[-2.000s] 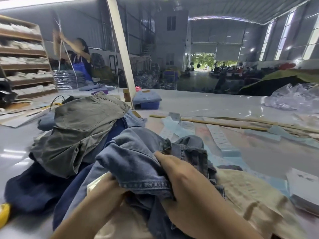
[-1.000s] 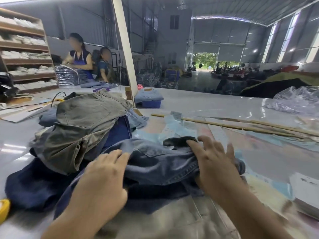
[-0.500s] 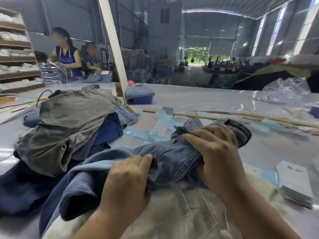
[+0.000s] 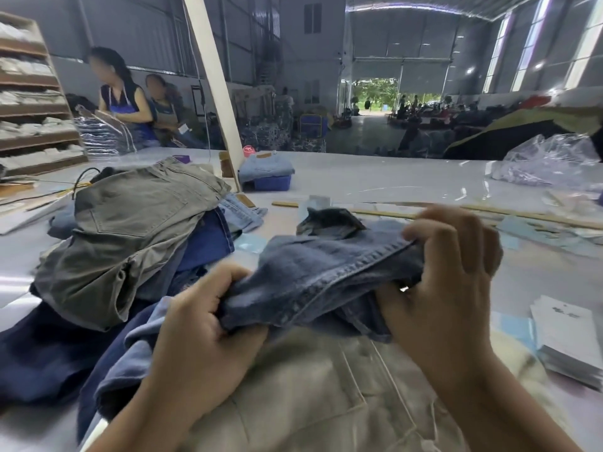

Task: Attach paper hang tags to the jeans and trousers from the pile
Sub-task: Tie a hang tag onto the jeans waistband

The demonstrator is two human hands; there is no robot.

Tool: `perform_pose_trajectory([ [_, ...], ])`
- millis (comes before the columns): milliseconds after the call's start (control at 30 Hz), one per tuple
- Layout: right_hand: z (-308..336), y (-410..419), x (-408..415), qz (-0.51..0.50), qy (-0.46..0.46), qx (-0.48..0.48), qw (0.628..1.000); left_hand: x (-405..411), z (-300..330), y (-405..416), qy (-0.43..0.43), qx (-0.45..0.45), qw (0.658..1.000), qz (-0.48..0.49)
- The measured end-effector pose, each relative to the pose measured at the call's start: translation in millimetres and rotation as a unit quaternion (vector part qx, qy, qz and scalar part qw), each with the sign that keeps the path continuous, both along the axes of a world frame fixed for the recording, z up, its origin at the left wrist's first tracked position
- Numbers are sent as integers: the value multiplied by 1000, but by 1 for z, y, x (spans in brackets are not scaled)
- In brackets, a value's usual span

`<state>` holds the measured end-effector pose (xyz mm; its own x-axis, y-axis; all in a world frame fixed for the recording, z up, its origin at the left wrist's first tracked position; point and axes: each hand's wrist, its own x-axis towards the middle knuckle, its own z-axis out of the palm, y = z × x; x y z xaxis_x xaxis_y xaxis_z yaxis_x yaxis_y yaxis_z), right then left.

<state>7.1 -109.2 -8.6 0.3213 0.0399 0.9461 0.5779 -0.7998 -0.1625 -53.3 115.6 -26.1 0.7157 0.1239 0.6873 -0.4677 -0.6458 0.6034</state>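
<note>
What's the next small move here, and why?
Probably free the right hand and reach for the stack of white tags at the right. Both hands have a grip on the blue jeans, bunched at a stitched edge that looks like the waistband, over the beige trousers; no tag is in hand. The left hand can keep the fabric.

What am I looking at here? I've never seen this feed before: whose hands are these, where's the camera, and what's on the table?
There is no machine: one camera sits on a worker's head, looking forward and down. The left hand and right hand both grip the waistband of blue jeans, stretched between them above beige trousers. To the left lies the pile, with olive trousers on top. A stack of white paper tags lies on the table at the right. Other workers stand behind.
</note>
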Motion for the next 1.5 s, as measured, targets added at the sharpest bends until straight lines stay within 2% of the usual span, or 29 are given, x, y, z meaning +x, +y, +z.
perform_pose_trajectory([
  [67, -11, -6, 3, -32, 64, -10, 997, -3, -4, -4, 7, 128, 991, 33],
  [133, -20, -9, 6, -5, 101, -29, 994, -6, -11, -18, -18, 233, 971, 50],
  [267, -12, -11, 1, 60, 33, -69, 995, -9, -17, -58, -56, 349, 933, 72],
  [333, -5, -15, -1, 86, -3, -83, 993, -7, -11, -66, -56, 349, 932, 77],
  [433, -2, -21, -4, 111, 8, -111, 988, 1, 7, -56, -19, 260, 965, 38],
  [533, -9, -21, -8, 44, 61, -103, 992, 9, 27, -44, -12, 194, 981, 25],
  [633, -17, -19, -10, -50, 102, -18, 993, 14, 40, -40, -20, 140, 989, 42],
  [733, -16, -19, -6, -108, 161, 45, 980, 14, 38, -46, -24, 216, 973, 76],
  [833, -12, -19, -1, -114, 249, 32, 961, 10, 26, -57, 5, 286, 953, 101],
  [967, -6, -17, -1, -57, 202, 42, 977, 7, 16, -60, -5, 272, 958, 92],
  [1033, 1, -16, -1, -5, 152, 38, 988, 4, 8, -59, -43, 268, 957, 98],
  [1100, 5, -19, 0, 26, 106, 19, 994, -3, -6, -59, -108, 305, 942, 91],
  [1200, -1, -22, -2, 38, 120, 7, 992, -14, -29, -68, -241, 337, 910, 25],
  [1267, -11, -23, -4, 38, 156, 3, 987, -14, -38, -80, -262, 376, 889, -10],
  [1400, -24, -30, -2, 54, 199, 1, 979, 4, -42, -90, -90, 458, 882, 61],
  [1500, -27, -32, -7, 80, 234, 5, 969, 12, -37, -88, 4, 483, 869, 111],
])
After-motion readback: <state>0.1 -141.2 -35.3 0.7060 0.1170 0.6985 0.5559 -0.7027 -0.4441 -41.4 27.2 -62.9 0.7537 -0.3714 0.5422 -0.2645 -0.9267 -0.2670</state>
